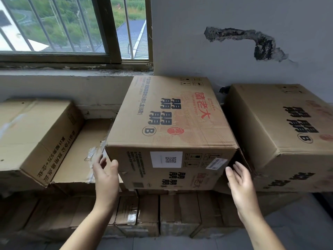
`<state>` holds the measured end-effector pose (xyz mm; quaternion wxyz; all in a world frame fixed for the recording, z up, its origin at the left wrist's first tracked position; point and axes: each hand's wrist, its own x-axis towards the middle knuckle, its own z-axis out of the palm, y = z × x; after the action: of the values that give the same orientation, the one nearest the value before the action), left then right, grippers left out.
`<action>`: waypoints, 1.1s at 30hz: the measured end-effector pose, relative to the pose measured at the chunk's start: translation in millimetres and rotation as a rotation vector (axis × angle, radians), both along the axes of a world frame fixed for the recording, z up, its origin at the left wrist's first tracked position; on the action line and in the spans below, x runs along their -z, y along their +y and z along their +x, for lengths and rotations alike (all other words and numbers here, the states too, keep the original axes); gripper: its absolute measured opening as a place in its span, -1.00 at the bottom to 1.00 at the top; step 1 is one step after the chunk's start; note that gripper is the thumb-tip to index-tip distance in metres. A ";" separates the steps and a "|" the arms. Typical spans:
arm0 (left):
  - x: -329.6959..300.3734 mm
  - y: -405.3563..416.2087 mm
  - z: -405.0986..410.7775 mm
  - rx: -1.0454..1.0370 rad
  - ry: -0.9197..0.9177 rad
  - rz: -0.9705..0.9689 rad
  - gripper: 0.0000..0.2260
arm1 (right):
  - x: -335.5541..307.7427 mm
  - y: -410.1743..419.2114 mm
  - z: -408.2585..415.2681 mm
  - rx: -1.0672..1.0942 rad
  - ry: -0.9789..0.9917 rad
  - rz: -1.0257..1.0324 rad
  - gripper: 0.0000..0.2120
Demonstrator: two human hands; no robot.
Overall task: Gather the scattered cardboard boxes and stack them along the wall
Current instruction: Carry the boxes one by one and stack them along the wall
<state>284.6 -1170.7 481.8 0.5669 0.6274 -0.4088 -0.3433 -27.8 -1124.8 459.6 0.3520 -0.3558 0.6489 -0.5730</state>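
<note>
Fingers (234, 175) straight beside box (171, 123)

Middle box (171, 121) sits tight vs the wall (234, 56) at the back, no room behind. Right side: only a narrow dark slit between it and the right box (281, 127); right hand (240, 184) hangs at its mouth, fingers straight. Left side: open step over the flat box (84, 150), w/ the left hand (106, 175) in it, by the corner. Further left, the left box (36, 134) walls that step in. Low boxes (162, 213) block underneath. Above the tops, free air to the window sill (72, 68).
</note>
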 end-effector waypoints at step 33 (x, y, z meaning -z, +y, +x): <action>53.0 188.9 62.5 1.634 -0.207 0.092 -0.65 | 38.1 375.2 314.8 0.902 -0.179 0.081 -0.55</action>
<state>347.1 -981.8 428.8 0.0715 0.1832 -0.7719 -0.6045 287.1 -749.6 421.5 0.1358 0.0269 0.7277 -0.6717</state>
